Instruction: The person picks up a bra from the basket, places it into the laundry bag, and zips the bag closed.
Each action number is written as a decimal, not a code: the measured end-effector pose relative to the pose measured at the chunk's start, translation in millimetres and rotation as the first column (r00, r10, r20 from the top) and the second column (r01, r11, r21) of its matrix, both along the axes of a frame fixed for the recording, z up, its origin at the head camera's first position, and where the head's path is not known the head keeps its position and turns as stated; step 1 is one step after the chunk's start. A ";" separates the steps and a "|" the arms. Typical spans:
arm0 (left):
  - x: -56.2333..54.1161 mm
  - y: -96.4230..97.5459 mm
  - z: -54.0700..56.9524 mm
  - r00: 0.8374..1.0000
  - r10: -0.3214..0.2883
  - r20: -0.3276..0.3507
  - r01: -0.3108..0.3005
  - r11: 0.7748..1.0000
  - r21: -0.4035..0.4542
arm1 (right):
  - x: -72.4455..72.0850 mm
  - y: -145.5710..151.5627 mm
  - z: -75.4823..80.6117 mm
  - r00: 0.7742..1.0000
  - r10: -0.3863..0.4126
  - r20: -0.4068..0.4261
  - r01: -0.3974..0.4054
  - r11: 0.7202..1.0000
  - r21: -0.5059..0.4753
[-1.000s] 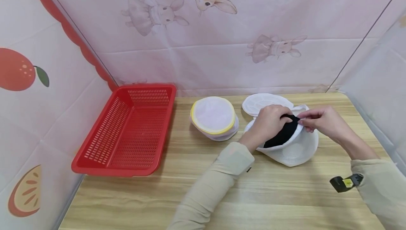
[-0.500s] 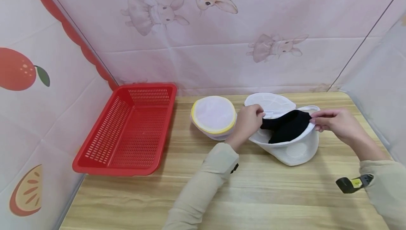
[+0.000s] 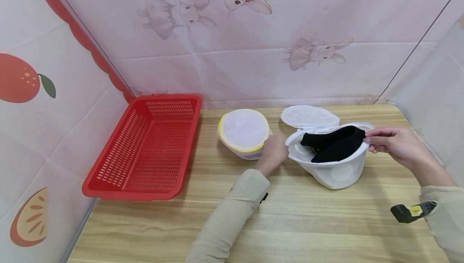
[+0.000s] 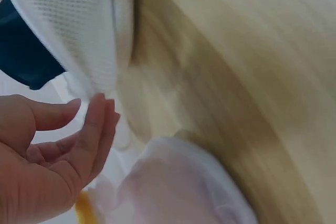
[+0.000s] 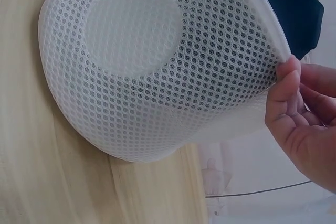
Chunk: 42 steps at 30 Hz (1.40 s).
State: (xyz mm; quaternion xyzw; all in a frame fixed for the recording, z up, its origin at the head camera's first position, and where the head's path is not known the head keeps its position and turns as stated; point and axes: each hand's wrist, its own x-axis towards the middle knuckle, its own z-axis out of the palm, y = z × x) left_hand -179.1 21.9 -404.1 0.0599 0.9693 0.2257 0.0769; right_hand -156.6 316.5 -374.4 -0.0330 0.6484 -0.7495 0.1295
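Note:
A white mesh laundry bag [image 3: 333, 176] stands unzipped on the table, its round lid [image 3: 308, 116] folded back behind it. Folded black cloth [image 3: 337, 144] lies inside, its kind unclear. My right hand [image 3: 398, 144] pinches the bag's right rim between thumb and fingers, plain in the right wrist view, where the mesh side [image 5: 157, 93] faces the camera. At the left rim is my left hand [image 3: 273, 152]; in the left wrist view its thumb and fingertips meet the bag's edge [image 4: 100, 72]. A second mesh bag [image 3: 244, 130], pale with yellow trim, sits closed beside that hand.
A red plastic basket [image 3: 156, 154] with slotted walls stands at the left of the wooden table [image 3: 308, 222]. Behind the table hangs a pink curtain [image 3: 232, 61] with rabbit prints. Patterned panels rise at both sides.
My left hand has moved from the cloth to the left rim, nearer the yellow-trimmed bag. My right hand has shifted right with the rim. The bag's mouth is wider and the black cloth shows more.

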 end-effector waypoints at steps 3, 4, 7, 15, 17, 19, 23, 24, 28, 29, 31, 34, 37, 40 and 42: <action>-2.1 1.0 -6.4 0.997 0.043 0.063 -0.047 0.997 0.061 | 1.3 2.8 -0.8 1.000 0.002 0.007 -0.002 1.000 -0.003; -2.9 1.3 -8.2 0.995 0.056 0.077 -0.062 0.995 0.083 | 1.4 3.6 -1.5 1.000 0.003 0.005 -0.003 1.000 -0.007; -3.7 2.2 -9.8 0.987 0.101 0.124 -0.123 0.976 0.179 | 1.8 6.5 -2.8 1.000 0.007 -0.002 -0.007 1.000 -0.006; -4.6 6.6 7.3 0.981 0.140 0.136 -0.188 0.868 0.460 | 3.9 12.9 -4.6 1.000 -0.007 -0.009 0.007 1.000 -0.007; -6.2 7.8 14.5 0.983 0.137 0.125 -0.183 0.830 0.527 | 5.1 14.4 -5.6 1.000 -0.007 -0.013 0.007 1.000 -0.001; -7.7 8.6 20.9 0.986 0.122 0.113 -0.165 0.802 0.575 | 6.2 15.9 -7.1 1.000 -0.004 -0.023 0.004 1.000 0.014; -9.7 9.7 29.8 0.990 0.095 0.107 -0.142 0.761 0.633 | 7.4 18.7 -10.0 0.999 0.009 -0.043 -0.005 0.996 0.086; -9.9 9.8 31.3 0.990 0.089 0.110 -0.139 0.750 0.647 | 7.3 19.1 -10.5 0.999 0.012 -0.046 -0.007 0.994 0.109; -10.6 10.2 34.9 0.987 0.070 0.143 -0.151 0.703 0.695 | 7.3 21.0 -8.4 0.998 0.038 -0.058 -0.019 0.955 0.297; -10.7 10.2 35.6 0.986 0.068 0.155 -0.158 0.695 0.702 | 7.3 20.7 -7.1 0.997 0.042 -0.064 -0.017 0.937 0.348; -10.8 9.7 37.4 0.983 0.064 0.172 -0.168 0.690 0.704 | 7.7 19.6 -3.4 0.996 0.052 -0.077 -0.012 0.895 0.447; -11.0 8.6 39.2 0.981 0.068 0.184 -0.179 0.698 0.693 | 8.3 17.9 2.9 0.993 0.064 -0.099 -0.003 0.854 0.520; -11.7 7.9 40.0 0.980 0.073 0.187 -0.183 0.712 0.678 | 8.9 16.8 9.1 0.988 0.080 -0.129 0.001 0.847 0.532; -12.2 7.3 40.6 0.979 0.076 0.190 -0.186 0.720 0.669 | 9.5 15.9 14.4 0.977 0.121 -0.174 -0.010 0.846 0.532; -12.2 6.9 41.4 0.979 0.076 0.190 -0.185 0.728 0.660 | 9.7 14.4 17.8 0.966 0.157 -0.203 -0.021 0.837 0.546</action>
